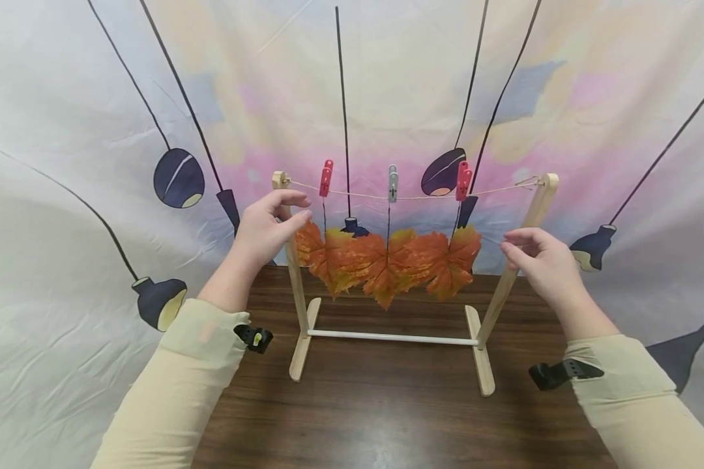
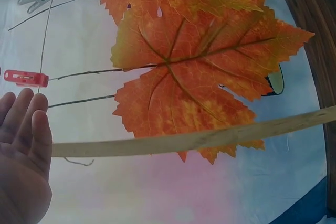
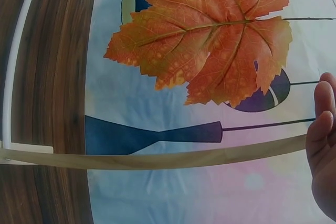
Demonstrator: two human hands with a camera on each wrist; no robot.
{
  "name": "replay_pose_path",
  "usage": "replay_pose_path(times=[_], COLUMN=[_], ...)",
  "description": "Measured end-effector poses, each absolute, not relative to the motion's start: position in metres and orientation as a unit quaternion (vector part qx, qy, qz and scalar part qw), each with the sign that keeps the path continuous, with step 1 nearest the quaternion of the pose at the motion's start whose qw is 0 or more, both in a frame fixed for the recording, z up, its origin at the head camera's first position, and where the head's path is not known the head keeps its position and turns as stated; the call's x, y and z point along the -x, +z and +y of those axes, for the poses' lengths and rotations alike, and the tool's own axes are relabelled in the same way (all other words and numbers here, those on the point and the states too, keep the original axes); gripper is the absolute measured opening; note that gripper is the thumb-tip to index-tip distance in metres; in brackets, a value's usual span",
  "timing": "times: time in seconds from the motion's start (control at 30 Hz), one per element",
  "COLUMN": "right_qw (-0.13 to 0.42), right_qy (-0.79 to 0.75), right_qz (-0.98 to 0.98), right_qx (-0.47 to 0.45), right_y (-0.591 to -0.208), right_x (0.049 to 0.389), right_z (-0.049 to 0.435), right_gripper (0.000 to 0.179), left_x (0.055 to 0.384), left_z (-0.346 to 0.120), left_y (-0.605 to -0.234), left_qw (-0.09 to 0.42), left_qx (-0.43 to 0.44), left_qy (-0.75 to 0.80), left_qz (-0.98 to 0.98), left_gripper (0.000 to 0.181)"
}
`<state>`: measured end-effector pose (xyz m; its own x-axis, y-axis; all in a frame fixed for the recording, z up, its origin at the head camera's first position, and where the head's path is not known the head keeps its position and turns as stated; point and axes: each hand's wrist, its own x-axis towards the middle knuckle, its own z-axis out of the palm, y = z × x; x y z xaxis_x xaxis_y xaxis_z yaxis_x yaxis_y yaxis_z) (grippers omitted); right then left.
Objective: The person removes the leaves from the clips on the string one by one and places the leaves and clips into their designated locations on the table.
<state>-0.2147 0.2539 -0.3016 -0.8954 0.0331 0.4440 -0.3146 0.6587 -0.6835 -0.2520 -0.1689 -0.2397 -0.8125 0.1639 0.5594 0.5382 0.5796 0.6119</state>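
Note:
Three orange maple leaves [image 1: 384, 270] hang in a row from a string [image 1: 360, 195], overlapping at their edges. Their thin stems are held by a red clothespin [image 1: 326, 179] on the left, a grey clothespin [image 1: 393, 184] in the middle and another red clothespin [image 1: 463, 182] on the right. My left hand [image 1: 264, 228] is beside the top of the rack's left wooden post [image 1: 296, 290], fingers relaxed and holding nothing. Beside the right wooden post [image 1: 500, 299], my right hand [image 1: 544, 262] is loosely bent, also holding nothing. The right wrist view shows one leaf [image 3: 220, 30] left of that hand.
A white rod [image 1: 387, 337] joins the posts low down, and flat wooden feet [image 1: 480, 355] stand on the dark brown wood surface [image 1: 352, 417]. Behind the rack hangs a pastel cloth [image 1: 399, 85] printed with dark lamps. Each wrist wears a black strap [image 1: 583, 369].

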Motion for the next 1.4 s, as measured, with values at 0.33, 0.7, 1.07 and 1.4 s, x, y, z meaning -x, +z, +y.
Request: replay_pose_path(times=[0.33,0.7,1.07,1.4], right_qw=[0.203,0.213,0.206,0.199], right_qy=[0.413,0.419,0.418,0.424], right_qz=[-0.885,-0.878,-0.880,-0.879], right_qx=[-0.074,-0.090,-0.088,-0.091], right_y=[-0.302,-0.300,-0.298,-0.295], right_x=[0.220,0.227,0.230,0.232], right_z=[0.249,0.243,0.237,0.231], right_gripper=[0.041,0.038,0.038,0.039], left_x=[0.259,0.263,0.266,0.268], left_z=[-0.155,-0.143,-0.138,-0.130], left_y=[-0.232,-0.229,-0.231,-0.230], left_qw=[0.194,0.174,0.164,0.148], left_qx=[0.217,0.230,0.235,0.243], left_qy=[-0.421,-0.423,-0.429,-0.444], left_qz=[-0.859,-0.859,-0.856,-0.850], left_gripper=[0.035,0.037,0.039,0.039])
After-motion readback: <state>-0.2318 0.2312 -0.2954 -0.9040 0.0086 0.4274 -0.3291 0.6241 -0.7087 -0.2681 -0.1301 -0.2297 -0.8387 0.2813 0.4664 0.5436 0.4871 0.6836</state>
